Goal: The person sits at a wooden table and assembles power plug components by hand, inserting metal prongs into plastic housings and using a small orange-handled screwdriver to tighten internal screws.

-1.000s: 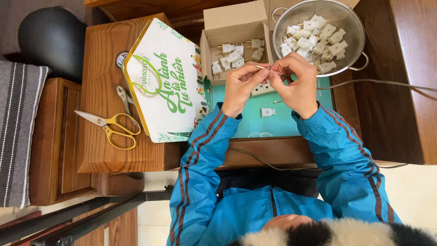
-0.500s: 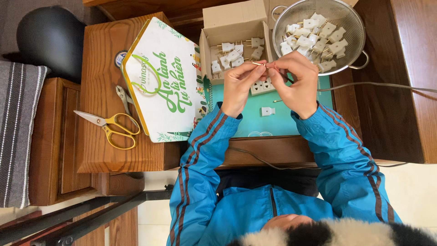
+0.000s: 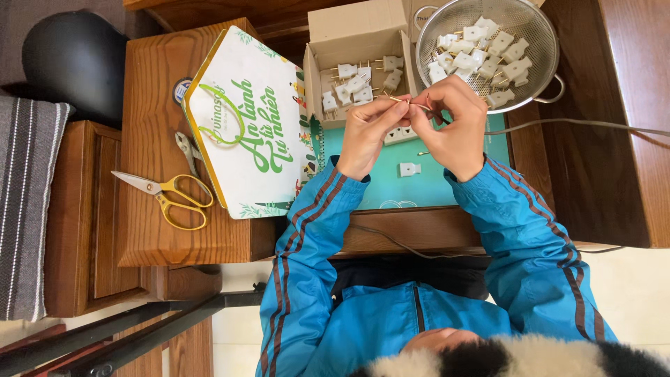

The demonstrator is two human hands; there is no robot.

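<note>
My left hand (image 3: 368, 134) and my right hand (image 3: 455, 129) meet above a teal mat (image 3: 391, 187). Their fingertips pinch a thin brass pin (image 3: 400, 102) between them. What else my right hand's fingers hide I cannot tell. Just beneath the hands lies a white socket block (image 3: 400, 135). A small white plug piece (image 3: 409, 169) and a loose brass pin (image 3: 423, 153) rest on the mat near my wrists. Beyond my left hand is an open cardboard box (image 3: 322, 66) with several white plugs with brass prongs. A metal colander (image 3: 541, 42) of white plug bodies stands beyond my right hand.
A hexagonal white and green tin lid (image 3: 244, 126) lies left of the mat on a wooden stand (image 3: 150, 230). Yellow-handled scissors (image 3: 171, 195) and small pliers (image 3: 187, 150) lie beside it. A grey cable (image 3: 593, 126) runs right. A black round object (image 3: 73, 59) sits far left.
Both hands stay in the same place above the mat. Only the fingertips have shifted slightly around the brass pin.
</note>
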